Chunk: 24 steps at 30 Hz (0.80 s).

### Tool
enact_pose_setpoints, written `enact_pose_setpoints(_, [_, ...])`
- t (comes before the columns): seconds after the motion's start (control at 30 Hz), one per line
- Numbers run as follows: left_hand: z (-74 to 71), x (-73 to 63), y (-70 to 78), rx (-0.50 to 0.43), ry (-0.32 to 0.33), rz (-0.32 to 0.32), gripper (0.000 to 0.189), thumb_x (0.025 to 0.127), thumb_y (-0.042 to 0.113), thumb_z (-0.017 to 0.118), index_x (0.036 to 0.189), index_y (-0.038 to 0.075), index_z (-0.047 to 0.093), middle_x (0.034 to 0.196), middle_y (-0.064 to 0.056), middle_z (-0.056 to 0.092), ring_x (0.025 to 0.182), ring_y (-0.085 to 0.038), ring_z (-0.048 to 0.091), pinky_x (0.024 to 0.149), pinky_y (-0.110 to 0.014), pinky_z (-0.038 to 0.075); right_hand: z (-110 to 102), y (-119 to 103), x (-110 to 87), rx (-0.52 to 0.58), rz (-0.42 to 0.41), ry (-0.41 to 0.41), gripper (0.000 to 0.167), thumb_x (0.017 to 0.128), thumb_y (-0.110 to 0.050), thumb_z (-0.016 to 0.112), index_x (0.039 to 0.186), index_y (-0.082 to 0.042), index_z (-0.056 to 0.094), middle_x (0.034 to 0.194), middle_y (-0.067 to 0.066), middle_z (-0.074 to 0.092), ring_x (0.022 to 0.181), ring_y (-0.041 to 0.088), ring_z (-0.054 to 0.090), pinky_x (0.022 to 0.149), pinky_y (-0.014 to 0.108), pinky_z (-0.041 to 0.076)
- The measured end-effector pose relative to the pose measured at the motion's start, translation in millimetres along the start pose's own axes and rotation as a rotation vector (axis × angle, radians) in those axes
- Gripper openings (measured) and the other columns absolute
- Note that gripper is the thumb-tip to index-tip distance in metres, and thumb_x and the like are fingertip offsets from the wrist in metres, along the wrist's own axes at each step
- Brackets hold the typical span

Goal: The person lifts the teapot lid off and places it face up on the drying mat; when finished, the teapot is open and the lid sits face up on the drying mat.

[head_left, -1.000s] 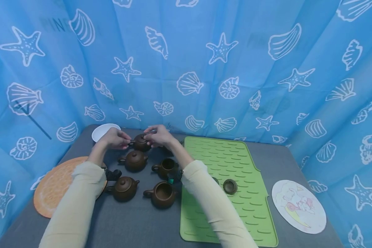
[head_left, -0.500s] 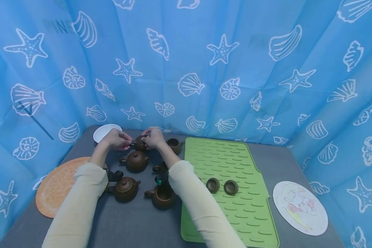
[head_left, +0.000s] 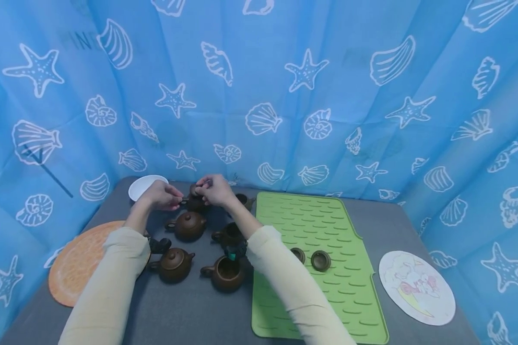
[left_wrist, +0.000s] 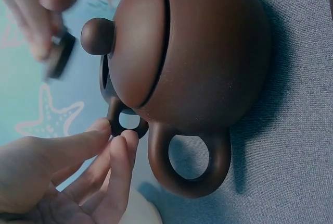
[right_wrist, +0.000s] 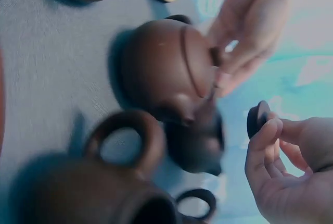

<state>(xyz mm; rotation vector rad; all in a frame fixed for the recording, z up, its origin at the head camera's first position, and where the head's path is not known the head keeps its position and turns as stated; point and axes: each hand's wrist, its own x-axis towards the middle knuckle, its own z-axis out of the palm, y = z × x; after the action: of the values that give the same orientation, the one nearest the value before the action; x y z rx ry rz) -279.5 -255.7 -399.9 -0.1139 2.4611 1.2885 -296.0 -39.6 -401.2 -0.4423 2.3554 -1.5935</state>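
While left hand [head_left: 161,195] pinches round brown clay teapot [head_left: 195,206] by its handle [left_wrist: 114,109], right hand [head_left: 217,190] grips dark disc lid [right_wrist: 254,121] (keep pot steady).

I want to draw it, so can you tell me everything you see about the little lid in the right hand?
The lid is small, round, thin and dark brown, and looks like clay. The right hand pinches it, covering part of it, so I can't make out a knob. It looks tilted, held in the air above the open teapot without touching it. It's blurry from the left wrist, so tiny details are lost.
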Motion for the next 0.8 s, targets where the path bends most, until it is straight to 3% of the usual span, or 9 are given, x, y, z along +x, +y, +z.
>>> enact_pose_setpoints(0.17, [2.5,-2.3,-1.8,-0.001,0.007,0.003,0.027,0.108,0.001,0.06,0.129,-0.015,0.067,0.106,-0.019,0.074,0.082,-0.016,0.074,0.079,-0.03,0.067,-31.0,-6.1,-22.7,-0.045,-0.107,-0.066,0.02,0.106,-0.014,0.071,0.121,-0.002,0.072,0.1,0.008,0.064,0.08,0.04,0.072,0.057,0.026,0.058])
enact_pose_setpoints(0.37, [4.4,-2.6,-1.1,-0.009,0.009,0.017,0.026,0.108,0.0,0.06,0.128,-0.016,0.066,0.104,-0.02,0.074,0.08,-0.015,0.073,0.075,-0.026,0.065,-71.5,-0.3,-57.4,-0.058,-0.138,-0.087,0.019,0.107,-0.017,0.071,0.121,-0.004,0.072,0.12,0.013,0.067,0.062,0.012,0.058,0.057,0.025,0.051])
enact_pose_setpoints(0.53, [4.1,-1.2,-0.6,0.007,0.01,0.016,0.027,0.108,0.001,0.061,0.129,-0.014,0.068,0.105,-0.018,0.074,0.082,-0.015,0.073,0.075,-0.026,0.065,-101.2,15.5,-88.1,-0.049,-0.137,-0.049,0.022,0.108,-0.017,0.069,0.125,-0.004,0.07,0.129,0.018,0.069,0.067,0.01,0.061,0.058,0.026,0.051])
enact_pose_setpoints(0.63, [2.6,1.8,-3.1,0.015,0.003,0.018,0.027,0.108,0.002,0.061,0.129,-0.014,0.067,0.109,-0.021,0.074,0.084,-0.015,0.073,0.078,-0.029,0.066,-115.9,28.1,-106.3,-0.035,-0.131,-0.04,0.027,0.108,-0.013,0.067,0.132,0.0,0.065,0.13,0.024,0.068,0.079,0.012,0.071,0.065,0.03,0.06])
enact_pose_setpoints(0.7, [1.8,4.7,-5.5,0.019,0.002,0.016,0.027,0.108,0.002,0.061,0.129,-0.013,0.068,0.11,-0.021,0.074,0.084,-0.016,0.073,0.082,-0.032,0.067,-124.7,37.4,-117.8,-0.009,-0.116,-0.051,0.034,0.109,-0.009,0.063,0.142,0.0,0.059,0.137,0.027,0.064,0.085,0.016,0.075,0.072,0.039,0.066])
enact_pose_setpoints(0.8, [1.3,7.7,-7.8,0.017,0.001,0.014,0.026,0.108,0.002,0.061,0.129,-0.012,0.068,0.108,-0.019,0.074,0.087,-0.019,0.075,0.086,-0.036,0.068,-135.8,50.5,-134.3,0.023,-0.084,-0.083,0.048,0.111,-0.003,0.056,0.158,-0.003,0.048,0.149,0.031,0.057,0.097,0.031,0.079,0.086,0.053,0.068])
